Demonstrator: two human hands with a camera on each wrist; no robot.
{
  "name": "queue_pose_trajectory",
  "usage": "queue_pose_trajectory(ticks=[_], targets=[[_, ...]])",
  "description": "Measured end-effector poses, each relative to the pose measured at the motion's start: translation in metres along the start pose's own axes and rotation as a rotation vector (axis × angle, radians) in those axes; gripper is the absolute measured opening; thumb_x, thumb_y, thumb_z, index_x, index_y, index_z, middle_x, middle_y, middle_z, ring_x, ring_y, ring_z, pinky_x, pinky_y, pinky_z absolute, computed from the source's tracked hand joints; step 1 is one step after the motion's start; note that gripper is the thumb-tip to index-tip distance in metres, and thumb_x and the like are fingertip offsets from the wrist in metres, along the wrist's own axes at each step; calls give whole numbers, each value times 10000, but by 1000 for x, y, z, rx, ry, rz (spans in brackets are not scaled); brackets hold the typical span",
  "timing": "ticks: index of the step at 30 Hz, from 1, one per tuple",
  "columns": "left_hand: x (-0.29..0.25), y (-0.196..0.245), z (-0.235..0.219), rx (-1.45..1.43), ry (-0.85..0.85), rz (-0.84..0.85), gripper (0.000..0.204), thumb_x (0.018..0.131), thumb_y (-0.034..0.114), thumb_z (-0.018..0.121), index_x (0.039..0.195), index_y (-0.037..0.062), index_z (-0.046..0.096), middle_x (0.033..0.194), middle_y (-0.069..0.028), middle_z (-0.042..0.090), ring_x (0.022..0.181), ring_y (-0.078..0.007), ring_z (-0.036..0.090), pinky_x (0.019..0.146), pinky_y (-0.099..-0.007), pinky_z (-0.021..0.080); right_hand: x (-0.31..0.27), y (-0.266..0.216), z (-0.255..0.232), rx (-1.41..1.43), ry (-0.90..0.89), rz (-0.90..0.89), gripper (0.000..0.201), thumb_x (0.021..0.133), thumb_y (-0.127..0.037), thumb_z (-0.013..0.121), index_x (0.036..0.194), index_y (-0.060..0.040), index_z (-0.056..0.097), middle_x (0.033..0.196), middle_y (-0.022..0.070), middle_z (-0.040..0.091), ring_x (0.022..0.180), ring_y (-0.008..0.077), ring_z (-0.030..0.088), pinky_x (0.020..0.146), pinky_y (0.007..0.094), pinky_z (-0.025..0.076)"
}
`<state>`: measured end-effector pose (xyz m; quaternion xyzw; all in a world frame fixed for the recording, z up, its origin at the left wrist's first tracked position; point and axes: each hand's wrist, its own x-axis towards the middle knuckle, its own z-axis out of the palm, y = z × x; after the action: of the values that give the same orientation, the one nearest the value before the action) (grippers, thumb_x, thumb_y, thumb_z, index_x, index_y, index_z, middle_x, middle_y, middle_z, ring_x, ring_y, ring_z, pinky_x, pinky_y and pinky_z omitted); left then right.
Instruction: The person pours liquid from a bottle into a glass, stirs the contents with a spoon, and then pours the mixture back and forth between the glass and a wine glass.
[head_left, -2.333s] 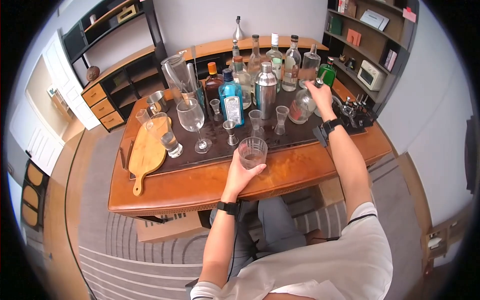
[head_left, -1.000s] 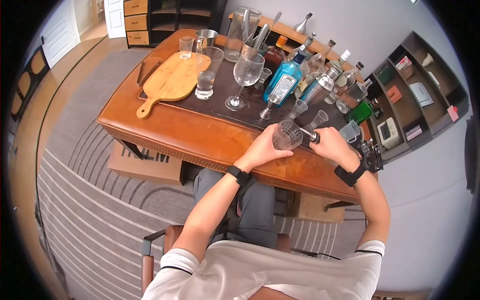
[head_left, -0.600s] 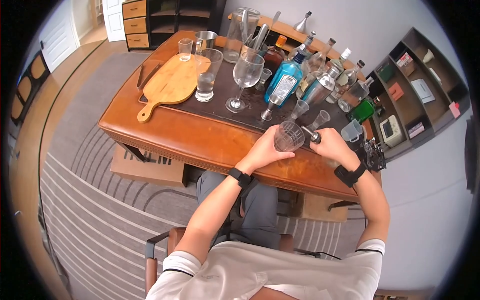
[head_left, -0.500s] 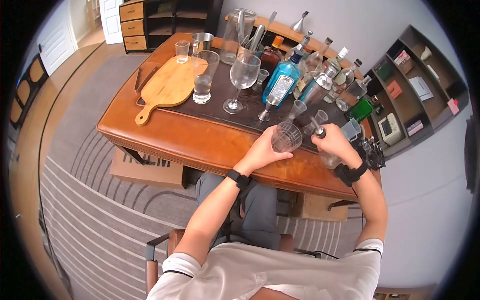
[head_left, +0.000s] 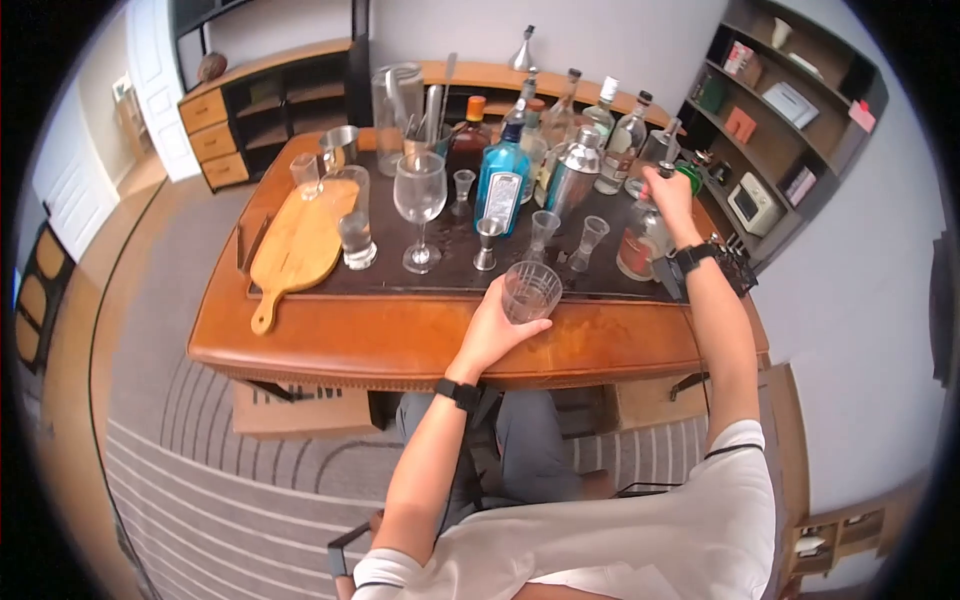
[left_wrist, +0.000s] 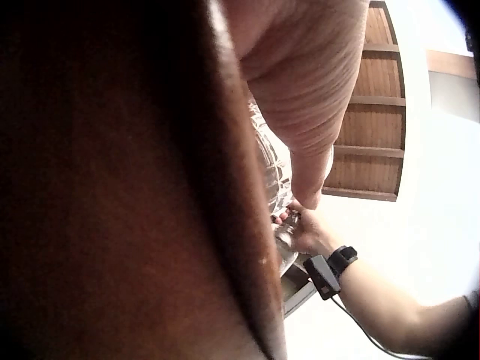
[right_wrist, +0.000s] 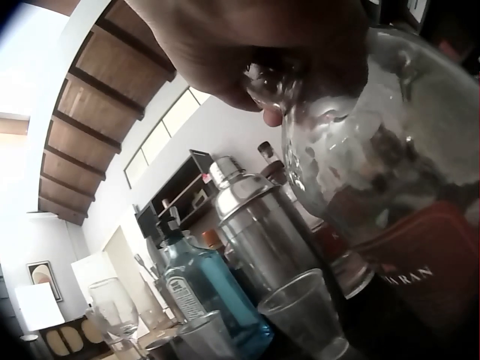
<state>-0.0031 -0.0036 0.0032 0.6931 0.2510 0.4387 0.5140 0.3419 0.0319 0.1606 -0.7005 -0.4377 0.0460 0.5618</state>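
Observation:
My left hand (head_left: 492, 335) holds a clear cut-pattern tumbler (head_left: 532, 290) by its side at the table's front edge, thumb and fingers round it. The thumb crosses the patterned glass in the left wrist view. To the right, my right hand (head_left: 672, 198) grips the neck of a clear glass bottle (head_left: 642, 250) with a red label (right_wrist: 420, 259). This bottle stands nearly upright over the dark mat's right part. Between the two hands are small clear jiggers (head_left: 588, 243), and a steel jigger (head_left: 487, 245) is left of the tumbler.
A steel shaker (head_left: 575, 178), a blue bottle (head_left: 502, 185) and several other bottles crowd the back. On the left are a stemmed glass (head_left: 420, 190), a tall glass (head_left: 356, 235) and a wooden board (head_left: 298, 250). The leather table edge (head_left: 420, 345) runs along the front.
The right hand has carried the bottle away from the tumbler, rightward and back, and turned it from tilted to upright. The left hand still holds the tumbler. The head view has turned.

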Motion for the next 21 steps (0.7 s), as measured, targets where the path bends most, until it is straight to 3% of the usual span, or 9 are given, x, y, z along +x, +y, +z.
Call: queue_pose_trajectory(ticks=[7, 13, 19, 21], targets=[[1, -3, 2, 11, -18, 7, 893, 706, 201, 882, 1393, -43, 367, 1308, -168, 549, 1212, -232, 535, 1036, -361, 426, 17, 25, 20, 49, 97, 12, 305, 860, -284, 722, 748, -11, 642, 647, 55, 650, 553, 138, 627, 539, 272, 474], [2, -4, 3, -50, -18, -16, 883, 693, 222, 884, 1381, -36, 394, 1319, -189, 555, 1232, -261, 542, 1032, -362, 435, 30, 47, 30, 165, 108, -28, 342, 880, -306, 722, 727, -12, 636, 618, 54, 629, 569, 135, 624, 549, 282, 476], [1, 2, 2, 9, -21, -19, 887, 703, 201, 880, 1392, -32, 372, 1318, -176, 546, 1217, -250, 544, 1026, -359, 439, 39, 55, 30, 80, 138, 47, 302, 874, -268, 708, 757, 6, 658, 628, 59, 641, 554, 150, 635, 551, 281, 487], [1, 2, 3, 35, -23, -2, 891, 706, 197, 880, 1396, -28, 363, 1316, -165, 539, 1205, -242, 544, 1026, -355, 436, 40, 57, 30, 35, 152, 58, 344, 848, -332, 691, 749, -3, 706, 602, 54, 667, 597, 140, 669, 608, 295, 513]])
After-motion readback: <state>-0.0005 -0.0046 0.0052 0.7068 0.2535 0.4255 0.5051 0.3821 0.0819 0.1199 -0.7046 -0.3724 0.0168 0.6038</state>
